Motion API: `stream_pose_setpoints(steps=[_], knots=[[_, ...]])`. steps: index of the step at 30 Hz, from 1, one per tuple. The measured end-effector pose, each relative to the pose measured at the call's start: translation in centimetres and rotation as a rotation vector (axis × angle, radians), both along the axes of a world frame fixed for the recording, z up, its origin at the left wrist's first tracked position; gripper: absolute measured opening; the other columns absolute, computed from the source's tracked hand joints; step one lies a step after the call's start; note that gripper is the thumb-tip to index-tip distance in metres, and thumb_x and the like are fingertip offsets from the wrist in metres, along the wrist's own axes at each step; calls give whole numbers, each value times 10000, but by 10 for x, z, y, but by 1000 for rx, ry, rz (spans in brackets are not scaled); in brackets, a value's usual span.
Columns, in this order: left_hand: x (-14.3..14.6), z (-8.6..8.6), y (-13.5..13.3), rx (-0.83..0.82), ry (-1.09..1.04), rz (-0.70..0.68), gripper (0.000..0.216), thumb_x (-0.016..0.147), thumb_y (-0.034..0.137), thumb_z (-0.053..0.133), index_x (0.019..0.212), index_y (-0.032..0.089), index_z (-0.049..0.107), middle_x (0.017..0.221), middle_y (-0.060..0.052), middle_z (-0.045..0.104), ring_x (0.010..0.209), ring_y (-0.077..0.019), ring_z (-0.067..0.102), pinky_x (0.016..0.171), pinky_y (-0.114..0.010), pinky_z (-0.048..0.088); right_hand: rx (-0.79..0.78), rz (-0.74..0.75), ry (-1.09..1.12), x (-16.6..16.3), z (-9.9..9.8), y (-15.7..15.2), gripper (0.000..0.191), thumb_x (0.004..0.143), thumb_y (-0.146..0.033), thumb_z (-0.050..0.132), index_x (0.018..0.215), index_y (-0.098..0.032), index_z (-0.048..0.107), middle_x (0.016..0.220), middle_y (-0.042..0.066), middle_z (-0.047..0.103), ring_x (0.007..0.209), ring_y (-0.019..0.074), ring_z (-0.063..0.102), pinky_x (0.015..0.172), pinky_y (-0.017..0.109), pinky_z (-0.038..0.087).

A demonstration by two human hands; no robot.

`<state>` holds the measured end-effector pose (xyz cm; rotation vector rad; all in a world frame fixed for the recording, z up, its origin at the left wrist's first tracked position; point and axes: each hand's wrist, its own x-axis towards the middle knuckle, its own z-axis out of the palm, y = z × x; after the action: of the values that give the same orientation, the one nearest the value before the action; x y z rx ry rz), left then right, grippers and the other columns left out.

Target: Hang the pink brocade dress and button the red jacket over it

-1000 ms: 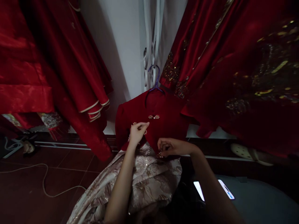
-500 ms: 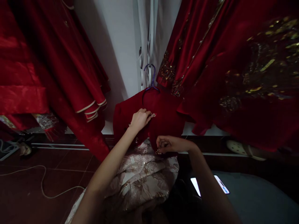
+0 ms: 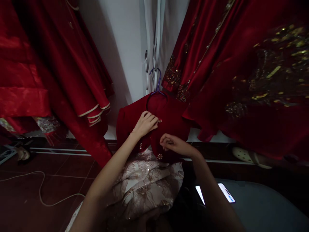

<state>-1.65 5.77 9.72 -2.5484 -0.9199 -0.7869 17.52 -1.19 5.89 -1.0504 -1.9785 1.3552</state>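
A short red jacket (image 3: 178, 122) hangs on a purple hanger (image 3: 158, 84) in front of me, with jewelled flower-shaped buttons. My left hand (image 3: 146, 124) is closed at the jacket's front edge, its fingertips pinching the cloth right beside the upper flower button (image 3: 159, 120). Just below and to the right, my right hand (image 3: 172, 144) is held over the front panel with loosely curled fingers, a gap between them and nothing visible inside. Beneath it the lower flower button (image 3: 159, 157) lies uncovered. Another button (image 3: 141, 146) shows on the left panel.
A pale floral, shiny skirt (image 3: 149, 180) spreads below the jacket. Red garments (image 3: 79, 64) hang left, and sequinned red ones (image 3: 241, 80) right. A lit phone (image 3: 226, 192) rests on a grey-green surface (image 3: 260, 206). A cable (image 3: 43, 187) lies on the floor, and a clog (image 3: 243, 154) stands right.
My right hand has let go of the jacket's lower flower button and risen a little. My left hand stays by the upper button, its fingers shifted slightly.
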Motion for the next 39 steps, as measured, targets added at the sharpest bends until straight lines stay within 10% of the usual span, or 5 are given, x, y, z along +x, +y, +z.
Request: stream_pose_setpoints(steps=[8, 14, 23, 29, 39], knots=[[-7, 2, 0, -73, -100, -84, 254, 863, 208, 383, 975, 233, 611, 893, -74, 615, 948, -186, 507, 1037, -398, 238, 154, -224, 108, 0, -1, 7, 311, 787, -476, 543, 900, -194, 480, 757, 27, 568, 720, 142, 566, 708, 333, 500], [-11, -2, -2, -75, -224, 19, 273, 874, 313, 384, 961, 205, 619, 866, -88, 643, 913, -209, 526, 1020, -403, 240, 424, -448, 313, -35, 22, 23, 441, 811, -515, 475, 1146, -233, 430, 1275, 92, 463, 1195, 193, 438, 1013, 378, 367], [-27, -11, 4, 65, -547, 575, 505, 805, 185, 429, 1308, 191, 389, 1190, -154, 500, 1066, -292, 449, 932, -488, 279, 264, -777, -12, -85, 24, 63, 1071, 716, -633, 488, 1386, 34, -14, 1460, 269, -39, 1348, 350, -128, 1084, 526, -26], [-24, -7, 10, 60, -638, 602, 677, 705, 63, 443, 1352, 178, 279, 1336, -169, 317, 1244, -311, 318, 1006, -497, 263, 259, -854, -27, -72, 22, 66, 1069, 727, -659, 441, 1369, 67, -10, 1446, 293, 16, 1359, 351, -44, 1105, 460, 66], [-96, 9, 41, -239, -717, 738, 447, 748, 111, 433, 1169, 253, 485, 1043, -105, 590, 931, -253, 579, 790, -352, 433, 678, -1115, -302, 14, 31, 78, 726, 793, -579, 421, 1254, -26, 327, 1247, 290, 415, 1198, 370, 369, 953, 517, 305]])
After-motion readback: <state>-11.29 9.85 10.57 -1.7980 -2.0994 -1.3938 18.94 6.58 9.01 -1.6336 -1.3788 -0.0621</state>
